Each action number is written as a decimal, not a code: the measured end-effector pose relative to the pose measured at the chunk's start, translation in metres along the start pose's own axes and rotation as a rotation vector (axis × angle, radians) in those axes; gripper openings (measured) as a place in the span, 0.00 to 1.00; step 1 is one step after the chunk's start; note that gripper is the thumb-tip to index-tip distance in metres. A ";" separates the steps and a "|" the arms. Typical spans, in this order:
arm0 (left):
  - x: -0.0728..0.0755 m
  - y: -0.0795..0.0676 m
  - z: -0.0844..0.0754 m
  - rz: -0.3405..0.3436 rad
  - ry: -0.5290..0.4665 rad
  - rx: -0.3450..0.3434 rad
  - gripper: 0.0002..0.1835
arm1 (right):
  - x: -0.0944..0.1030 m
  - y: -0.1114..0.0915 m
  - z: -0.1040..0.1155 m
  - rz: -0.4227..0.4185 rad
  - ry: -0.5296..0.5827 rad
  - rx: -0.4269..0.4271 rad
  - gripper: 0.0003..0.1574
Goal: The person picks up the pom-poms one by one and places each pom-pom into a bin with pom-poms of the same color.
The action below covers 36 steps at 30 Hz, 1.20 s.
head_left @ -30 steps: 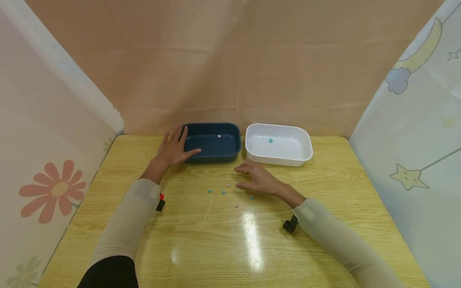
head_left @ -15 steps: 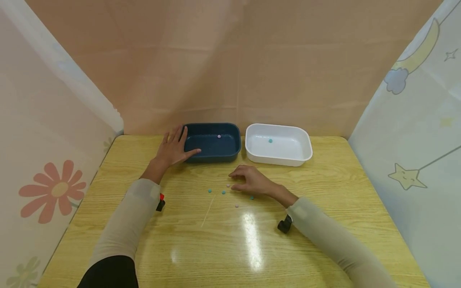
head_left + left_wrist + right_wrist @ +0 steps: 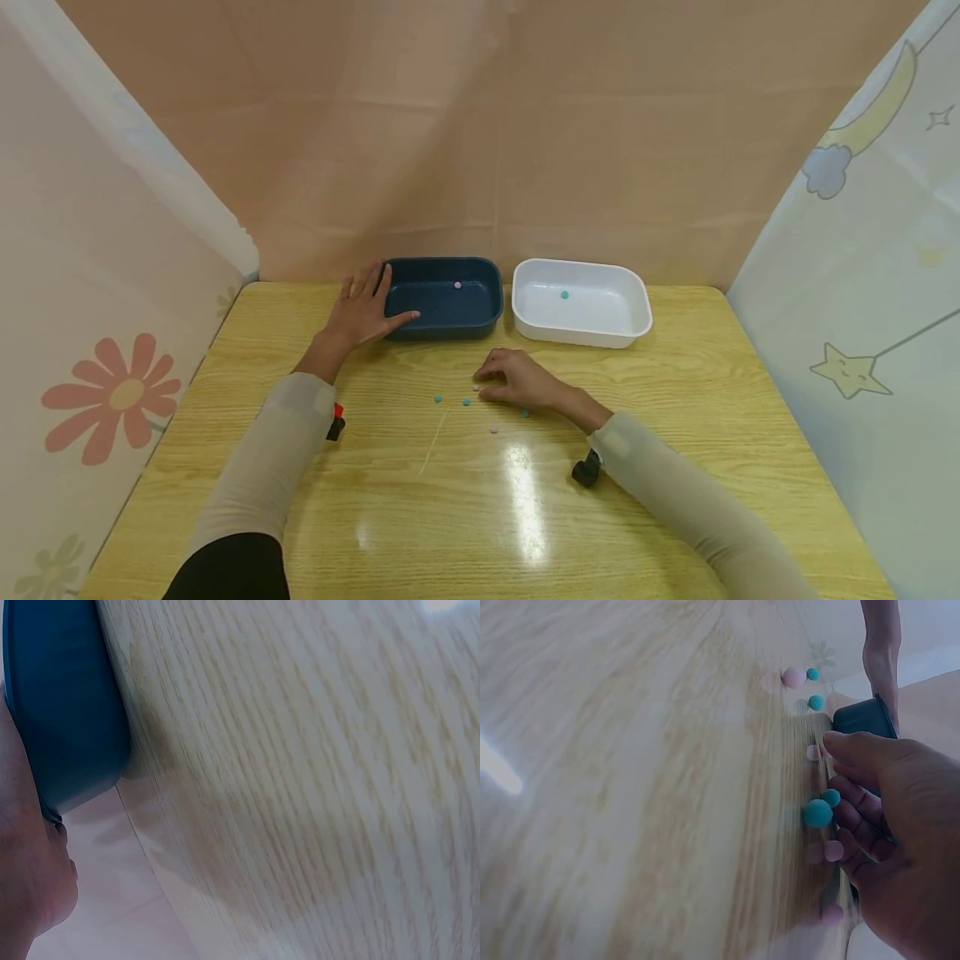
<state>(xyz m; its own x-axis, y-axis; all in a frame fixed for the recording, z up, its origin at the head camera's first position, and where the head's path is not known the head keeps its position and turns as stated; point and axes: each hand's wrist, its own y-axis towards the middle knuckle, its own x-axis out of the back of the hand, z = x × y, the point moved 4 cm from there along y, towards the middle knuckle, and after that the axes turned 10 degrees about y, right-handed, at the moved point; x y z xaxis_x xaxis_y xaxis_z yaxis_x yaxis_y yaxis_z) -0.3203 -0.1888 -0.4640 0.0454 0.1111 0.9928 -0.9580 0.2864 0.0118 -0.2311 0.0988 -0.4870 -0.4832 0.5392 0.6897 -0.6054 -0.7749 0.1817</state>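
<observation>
The left hand [image 3: 358,317] lay, fingers spread, on the left rim of the blue tray [image 3: 450,332]; a narrow gap parted that from the white tray [image 3: 581,337]. The right hand's [image 3: 521,379] thumb and fingertips stood apart beside a pink ball [image 3: 476,387], broad worktop [image 3: 420,508] nearer the person.

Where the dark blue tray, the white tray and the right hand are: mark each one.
Dark blue tray [image 3: 450,310]: head view, on the bare floor inside it.
White tray [image 3: 596,312]: head view, on the bare floor inside it.
Right hand [image 3: 522,379]: head view, on the back of the hand.
</observation>
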 end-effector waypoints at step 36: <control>0.002 -0.001 -0.001 0.002 -0.001 0.005 0.61 | -0.003 0.004 0.001 -0.009 0.014 -0.021 0.03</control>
<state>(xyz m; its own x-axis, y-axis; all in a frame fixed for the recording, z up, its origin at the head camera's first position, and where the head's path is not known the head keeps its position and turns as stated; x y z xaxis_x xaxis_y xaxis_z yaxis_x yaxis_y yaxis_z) -0.3188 -0.1875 -0.4624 0.0429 0.1112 0.9929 -0.9596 0.2812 0.0099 -0.2310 0.0937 -0.4880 -0.4864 0.5510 0.6781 -0.6231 -0.7628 0.1728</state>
